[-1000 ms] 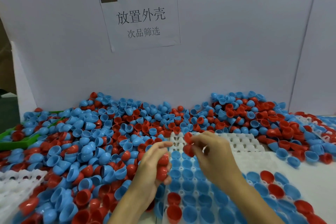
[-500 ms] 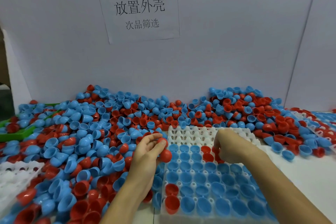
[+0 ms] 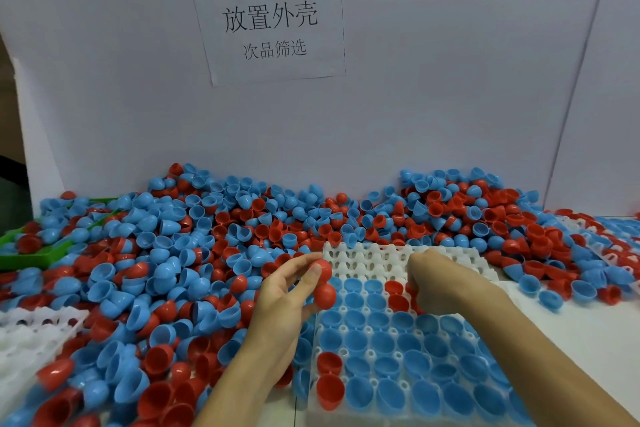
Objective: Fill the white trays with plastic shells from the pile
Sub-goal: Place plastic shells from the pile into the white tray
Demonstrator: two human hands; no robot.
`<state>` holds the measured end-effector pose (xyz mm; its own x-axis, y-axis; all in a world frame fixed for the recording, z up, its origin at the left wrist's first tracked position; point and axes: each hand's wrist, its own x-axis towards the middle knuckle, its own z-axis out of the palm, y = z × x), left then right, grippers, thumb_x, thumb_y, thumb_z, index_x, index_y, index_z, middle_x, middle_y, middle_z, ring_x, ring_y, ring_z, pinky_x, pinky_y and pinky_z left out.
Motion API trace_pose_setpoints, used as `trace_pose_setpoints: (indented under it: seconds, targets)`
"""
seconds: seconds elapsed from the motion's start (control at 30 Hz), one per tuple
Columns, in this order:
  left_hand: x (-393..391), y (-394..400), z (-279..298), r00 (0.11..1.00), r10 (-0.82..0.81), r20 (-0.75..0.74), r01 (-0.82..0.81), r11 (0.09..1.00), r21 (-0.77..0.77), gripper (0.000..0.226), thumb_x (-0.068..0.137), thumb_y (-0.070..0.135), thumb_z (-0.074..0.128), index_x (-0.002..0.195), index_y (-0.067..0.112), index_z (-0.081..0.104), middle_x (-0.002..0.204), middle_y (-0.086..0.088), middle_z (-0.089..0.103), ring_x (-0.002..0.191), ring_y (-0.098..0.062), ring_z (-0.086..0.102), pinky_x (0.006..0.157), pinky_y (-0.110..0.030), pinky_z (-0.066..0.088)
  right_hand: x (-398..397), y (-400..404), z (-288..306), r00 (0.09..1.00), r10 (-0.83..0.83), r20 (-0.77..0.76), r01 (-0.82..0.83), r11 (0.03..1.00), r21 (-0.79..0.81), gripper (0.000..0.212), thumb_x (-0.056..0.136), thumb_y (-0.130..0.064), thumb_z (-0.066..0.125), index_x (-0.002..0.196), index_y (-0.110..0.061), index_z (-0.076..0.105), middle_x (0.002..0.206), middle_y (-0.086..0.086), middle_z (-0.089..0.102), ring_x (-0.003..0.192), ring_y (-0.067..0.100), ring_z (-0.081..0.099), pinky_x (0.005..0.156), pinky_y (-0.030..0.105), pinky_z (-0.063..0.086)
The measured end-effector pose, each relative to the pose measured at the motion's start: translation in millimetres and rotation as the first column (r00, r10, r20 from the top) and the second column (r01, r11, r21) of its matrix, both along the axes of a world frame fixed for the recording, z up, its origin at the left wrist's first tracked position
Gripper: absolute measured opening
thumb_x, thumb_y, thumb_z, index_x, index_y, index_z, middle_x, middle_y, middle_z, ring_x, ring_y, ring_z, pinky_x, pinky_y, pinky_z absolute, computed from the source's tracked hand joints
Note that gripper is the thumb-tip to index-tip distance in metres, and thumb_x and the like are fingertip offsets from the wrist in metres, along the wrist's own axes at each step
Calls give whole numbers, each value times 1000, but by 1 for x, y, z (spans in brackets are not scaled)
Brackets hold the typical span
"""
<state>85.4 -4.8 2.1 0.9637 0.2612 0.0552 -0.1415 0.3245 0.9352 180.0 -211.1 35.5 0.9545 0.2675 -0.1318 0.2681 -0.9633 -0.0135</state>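
I note right hand point(image 3: 429, 282) now down at the tray's point(image 3: 450, 255) 12 o'clock rows, fingers curled, contents unclear; left hand point(image 3: 287, 291) pinches two red shells point(image 3: 323, 282), next to seat.

white tray point(image 3: 398, 258): near edge cut off | right hand point(image 3: 434, 282): fingertips hidden, grip unclear

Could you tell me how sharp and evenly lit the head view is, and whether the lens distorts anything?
Head view: soft, even light with no hard shadows on the white backboard; the paper sign reads sharply; shells at the lower left edge are smeared, the middle of the pile is crisper; wide-angle bending tilts the board seam at right.
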Motion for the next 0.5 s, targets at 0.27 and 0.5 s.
trace_pose_setpoints:
  seconds: [0.27, 0.5]
  targets:
    - [3, 2, -2, 999, -44, 21, 45, 995, -89, 26, 93, 11, 61, 118, 14, 70, 109, -7, 76, 89, -16, 73, 70, -25, 58, -4, -8, 10, 999, -12, 50, 5, 992, 124, 17, 89, -9, 64, 101, -3, 75, 104, 12, 74, 91, 26, 71, 81, 40, 61]
    - [2, -1, -7, 993, -36, 113, 34, 999, 17, 27, 92, -5, 63, 110, 13, 71, 109, -4, 74, 103, -22, 72, 80, -30, 60, -39, 21, 1, 983, 67, 168, -172, 631, 757, 25, 98, -30, 60, 82, -20, 76, 61, -6, 67, 48, 8, 51, 50, 13, 43]
